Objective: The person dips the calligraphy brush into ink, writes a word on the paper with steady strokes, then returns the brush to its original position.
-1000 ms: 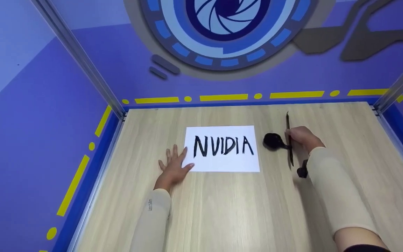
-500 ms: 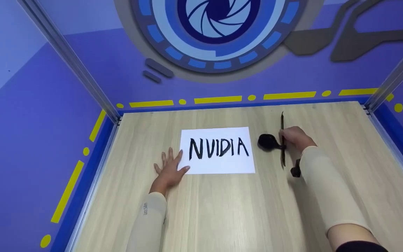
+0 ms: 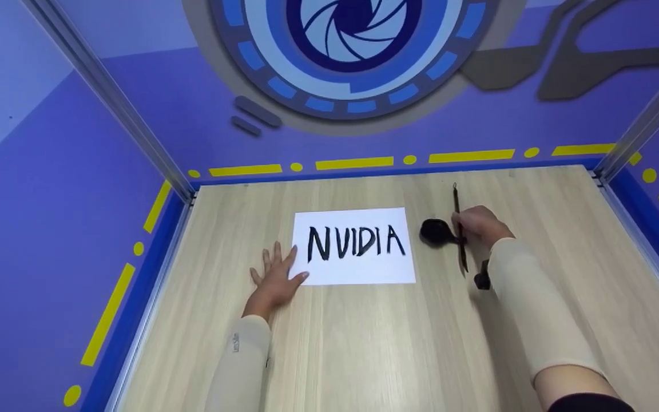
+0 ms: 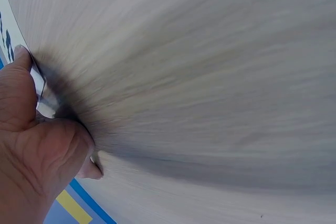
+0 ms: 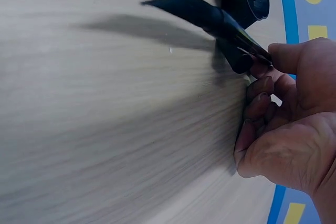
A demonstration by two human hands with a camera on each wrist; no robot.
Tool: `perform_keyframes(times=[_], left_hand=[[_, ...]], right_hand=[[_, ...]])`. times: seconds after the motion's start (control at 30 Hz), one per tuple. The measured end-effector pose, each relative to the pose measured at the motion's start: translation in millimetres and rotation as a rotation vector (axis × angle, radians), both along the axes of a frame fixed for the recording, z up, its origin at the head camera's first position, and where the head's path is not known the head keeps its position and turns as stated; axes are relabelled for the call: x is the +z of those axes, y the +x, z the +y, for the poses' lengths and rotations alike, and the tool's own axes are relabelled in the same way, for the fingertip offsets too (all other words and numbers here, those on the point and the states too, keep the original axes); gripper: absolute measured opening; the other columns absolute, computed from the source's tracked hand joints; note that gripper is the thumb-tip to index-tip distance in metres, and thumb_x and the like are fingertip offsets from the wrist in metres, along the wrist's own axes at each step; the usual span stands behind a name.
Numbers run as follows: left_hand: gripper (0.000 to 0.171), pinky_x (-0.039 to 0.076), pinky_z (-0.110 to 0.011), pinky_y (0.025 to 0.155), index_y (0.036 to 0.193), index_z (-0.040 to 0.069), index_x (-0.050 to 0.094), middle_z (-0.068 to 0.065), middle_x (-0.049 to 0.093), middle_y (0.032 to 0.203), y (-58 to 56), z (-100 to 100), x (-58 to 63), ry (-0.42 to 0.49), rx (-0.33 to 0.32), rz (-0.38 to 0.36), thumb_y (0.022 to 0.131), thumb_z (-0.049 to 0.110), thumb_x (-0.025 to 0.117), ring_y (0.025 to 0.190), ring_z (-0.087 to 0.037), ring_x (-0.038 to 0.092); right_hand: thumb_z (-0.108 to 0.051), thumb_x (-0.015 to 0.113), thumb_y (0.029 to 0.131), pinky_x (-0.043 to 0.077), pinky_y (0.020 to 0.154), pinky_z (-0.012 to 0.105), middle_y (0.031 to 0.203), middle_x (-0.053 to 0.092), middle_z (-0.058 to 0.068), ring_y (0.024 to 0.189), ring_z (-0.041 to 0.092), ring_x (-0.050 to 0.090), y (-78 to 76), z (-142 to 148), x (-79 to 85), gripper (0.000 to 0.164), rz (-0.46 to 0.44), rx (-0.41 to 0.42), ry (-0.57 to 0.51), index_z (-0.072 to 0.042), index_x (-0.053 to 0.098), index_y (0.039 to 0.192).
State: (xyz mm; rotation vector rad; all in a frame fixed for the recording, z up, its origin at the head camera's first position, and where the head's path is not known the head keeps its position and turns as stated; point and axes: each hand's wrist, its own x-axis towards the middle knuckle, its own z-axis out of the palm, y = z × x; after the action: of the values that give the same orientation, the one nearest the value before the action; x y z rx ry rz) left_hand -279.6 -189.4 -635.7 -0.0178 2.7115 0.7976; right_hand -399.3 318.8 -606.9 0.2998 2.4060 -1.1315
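Observation:
My left hand (image 3: 275, 283) lies with fingers spread at the left edge of a white sheet of paper (image 3: 358, 274), thumb and fingertip on its border. Bold black letters reading NVIDIA (image 3: 358, 241) run across the sheet. Right of the paper sits a round black ink dish (image 3: 435, 233) with a short handle. My right hand (image 3: 481, 223) pinches a dark calligraphy brush (image 3: 456, 200) between thumb and fingers, its black bristles (image 5: 181, 10) pointing toward the person. The brush crosses over the dish's handle (image 5: 239, 60), and its shadow falls on the table in the right wrist view.
Wood-grain table (image 3: 341, 343) bears everything. A blue and purple printed wall (image 3: 152, 109) rises along the back and sides, with metal corner posts (image 3: 106, 91). A black object (image 3: 482, 277) sits at the right wrist.
The brush's far end has swung left, so it now slants more across the dish handle. The head view has shifted slightly. The left hand stays on the paper's edge.

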Motion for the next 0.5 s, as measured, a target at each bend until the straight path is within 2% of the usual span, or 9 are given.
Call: perform_keyframes(times=[0.13, 0.5], left_hand=[[0.078, -0.022, -0.077, 0.124, 0.172, 0.034, 0.018, -0.009, -0.016, 0.182, 0.1, 0.0, -0.1, 0.003, 0.002, -0.003, 0.108, 0.051, 0.057, 0.166, -0.043, -0.024], [0.079, -0.021, -0.078, 0.123, 0.172, 0.035, 0.016, -0.009, -0.017, 0.182, -0.3, -1.1, -3.6, -0.008, 0.001, 0.002, 0.107, 0.055, 0.056, 0.166, -0.041, -0.025]], right_hand=[[-0.032, 0.054, 0.101, 0.039, 0.066, 0.032, 0.066, 0.044, -0.006, 0.068, 0.018, 0.046, 1.6, -0.7, -0.5, 0.040, 0.009, 0.006, 0.021, -0.018, 0.055, 0.064], [-0.041, 0.056, 0.105, 0.036, 0.061, 0.033, 0.060, 0.037, -0.007, 0.059, 0.016, 0.038, -1.9, -2.4, -3.1, 0.049, 0.020, 0.019, 0.065, -0.018, 0.045, 0.063]])
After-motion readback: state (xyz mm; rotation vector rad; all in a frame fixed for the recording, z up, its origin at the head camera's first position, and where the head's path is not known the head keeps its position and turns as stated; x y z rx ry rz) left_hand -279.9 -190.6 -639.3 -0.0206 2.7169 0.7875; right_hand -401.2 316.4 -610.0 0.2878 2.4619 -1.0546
